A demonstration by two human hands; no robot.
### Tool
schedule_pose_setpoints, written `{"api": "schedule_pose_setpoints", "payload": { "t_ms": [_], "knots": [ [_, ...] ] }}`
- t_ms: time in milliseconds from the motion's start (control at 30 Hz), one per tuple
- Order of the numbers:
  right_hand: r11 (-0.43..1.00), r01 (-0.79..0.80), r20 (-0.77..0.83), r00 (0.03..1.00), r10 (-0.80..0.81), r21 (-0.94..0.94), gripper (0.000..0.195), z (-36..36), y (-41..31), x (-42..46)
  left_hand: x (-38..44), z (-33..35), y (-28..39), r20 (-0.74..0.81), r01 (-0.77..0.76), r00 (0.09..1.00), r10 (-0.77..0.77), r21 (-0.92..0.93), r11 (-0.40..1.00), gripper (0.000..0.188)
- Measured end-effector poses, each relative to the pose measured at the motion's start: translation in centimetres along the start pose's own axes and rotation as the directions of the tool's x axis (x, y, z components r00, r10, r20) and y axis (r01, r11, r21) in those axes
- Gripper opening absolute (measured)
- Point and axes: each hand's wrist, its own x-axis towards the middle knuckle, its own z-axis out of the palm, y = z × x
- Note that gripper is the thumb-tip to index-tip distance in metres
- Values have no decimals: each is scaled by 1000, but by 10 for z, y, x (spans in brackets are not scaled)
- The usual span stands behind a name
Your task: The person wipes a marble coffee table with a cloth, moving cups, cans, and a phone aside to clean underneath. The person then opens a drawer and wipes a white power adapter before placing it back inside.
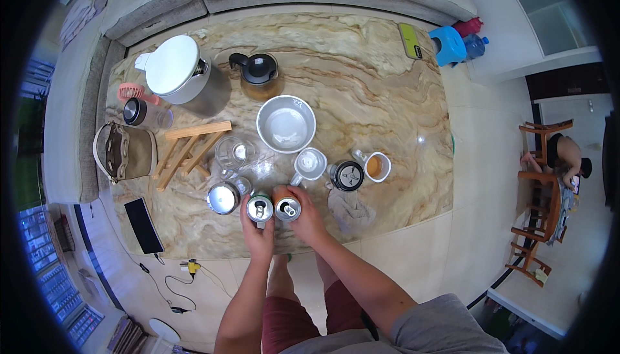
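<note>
Near the front edge of a marble-patterned table (300,230), my left hand (257,235) grips an opened green drink can (259,208). Close beside it, my right hand (307,216) is wrapped round an opened orange can (287,208). Both cans stand upright. A metal-lidded jar (224,198) is left of the green can. Behind the cans are a glass mug (231,153), a white cup (310,162) and a large white bowl (286,124). To the right are a black-rimmed blade base (348,175), a white cup of amber liquid (378,167) and a crumpled grey cloth (349,211).
A wooden rack (191,153), handbag (133,151), lidded bottle (145,113), large white-lidded container (177,70) and glass teapot (260,77) occupy the left side. A tablet (144,225) lies front left, cables on the floor below. A phone (410,41) lies back right. Another person (567,153) sits far right.
</note>
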Motion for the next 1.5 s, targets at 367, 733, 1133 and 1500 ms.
{"api": "schedule_pose_setpoints", "payload": {
  "t_ms": [367, 733, 1133, 1500],
  "knots": [
    [971, 48, 186, 983, -3, -235, 69, 3, 13, 11, -27, 21, -34, -282, 81, 956, -84, -23, 996, 73],
    [983, 126, 214, 972, -95, -136, 72, -6, 26, 1, -35, 17, -54, -296, 173, 946, -128, 133, 976, 76],
    [974, -219, -289, 930, 228, 63, 82, -95, 62, -18, -93, 28, -73, -187, 325, 946, -266, 508, 798, 99],
    [997, -70, -263, 963, 62, -23, 87, -116, 27, 25, -86, 39, -59, 25, 243, 953, -302, 532, 811, 80]
  ]
}}
